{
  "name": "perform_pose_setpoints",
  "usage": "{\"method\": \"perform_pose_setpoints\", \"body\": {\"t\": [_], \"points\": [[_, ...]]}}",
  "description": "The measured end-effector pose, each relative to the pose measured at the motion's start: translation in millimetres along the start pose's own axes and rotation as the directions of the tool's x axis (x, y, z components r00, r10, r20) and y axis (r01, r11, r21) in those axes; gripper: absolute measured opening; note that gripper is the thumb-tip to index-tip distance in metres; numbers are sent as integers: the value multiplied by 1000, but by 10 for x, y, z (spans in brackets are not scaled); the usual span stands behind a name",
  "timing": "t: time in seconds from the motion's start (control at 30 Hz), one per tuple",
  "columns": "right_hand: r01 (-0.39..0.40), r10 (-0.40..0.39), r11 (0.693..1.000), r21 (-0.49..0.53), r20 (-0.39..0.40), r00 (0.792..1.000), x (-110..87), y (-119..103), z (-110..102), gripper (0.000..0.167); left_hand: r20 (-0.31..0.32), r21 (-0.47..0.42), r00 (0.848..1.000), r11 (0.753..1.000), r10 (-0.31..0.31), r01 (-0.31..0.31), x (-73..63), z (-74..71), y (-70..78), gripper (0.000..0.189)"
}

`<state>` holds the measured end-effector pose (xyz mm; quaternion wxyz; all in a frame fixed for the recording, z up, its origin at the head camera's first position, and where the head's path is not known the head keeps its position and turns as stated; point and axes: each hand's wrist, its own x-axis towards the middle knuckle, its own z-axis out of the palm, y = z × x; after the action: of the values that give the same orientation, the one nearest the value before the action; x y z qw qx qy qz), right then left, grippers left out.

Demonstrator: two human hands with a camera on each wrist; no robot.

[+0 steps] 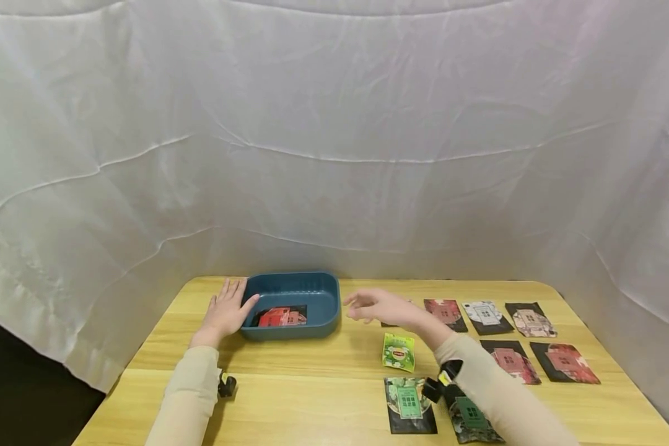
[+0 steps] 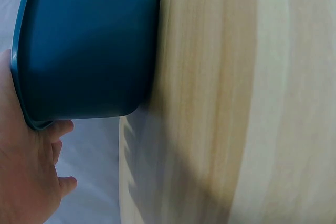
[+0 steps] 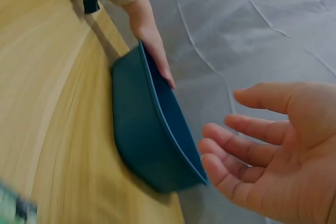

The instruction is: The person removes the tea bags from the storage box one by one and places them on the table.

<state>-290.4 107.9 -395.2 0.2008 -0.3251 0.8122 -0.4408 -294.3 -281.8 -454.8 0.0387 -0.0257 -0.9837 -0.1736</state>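
Note:
A dark blue rectangular bin (image 1: pixel 290 332) stands at the back left of the wooden table, with red-and-black packets (image 1: pixel 281 316) lying inside. My left hand (image 1: pixel 225 313) rests at the bin's left end, its thumb over the rim and the other fingers spread along the outside. In the left wrist view the hand (image 2: pixel 26 166) touches the bin's edge (image 2: pixel 84 45). Just off the bin's right end my right hand (image 1: pixel 379 308) hangs in the air, fingers loosely bent. Nothing lies in that hand (image 3: pixel 273 150) in the right wrist view.
Right of the bin lie a yellow-green tea sachet (image 1: pixel 399 352), a black-and-green packet (image 1: pixel 410 405) and a dark green one (image 1: pixel 471 418) partly under my right forearm. Several red, pink and white packets (image 1: pixel 565 362) spread across the right side. A pale curtain (image 1: pixel 334 204) hangs behind the table.

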Motion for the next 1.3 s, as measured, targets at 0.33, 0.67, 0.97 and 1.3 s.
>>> {"method": "perform_pose_setpoints", "body": {"t": [0.33,0.67,0.97,1.3], "points": [[-1,-1,984,178,12,1000,758,-211,284,36,-11,5,1000,1000,-3,3,-4,-16,-31,76],[-128,125,967,220,28,992,1386,-218,520,46,-7,17,1000,1000,-10,10,-7,-23,-18,77],[-244,246,932,270,28,969,1669,-184,726,45,-1,19,1000,1000,-15,15,12,-5,0,74],[-294,304,930,222,-12,953,1753,-141,803,39,-7,13,1000,1000,-18,18,33,37,-14,74]]}}
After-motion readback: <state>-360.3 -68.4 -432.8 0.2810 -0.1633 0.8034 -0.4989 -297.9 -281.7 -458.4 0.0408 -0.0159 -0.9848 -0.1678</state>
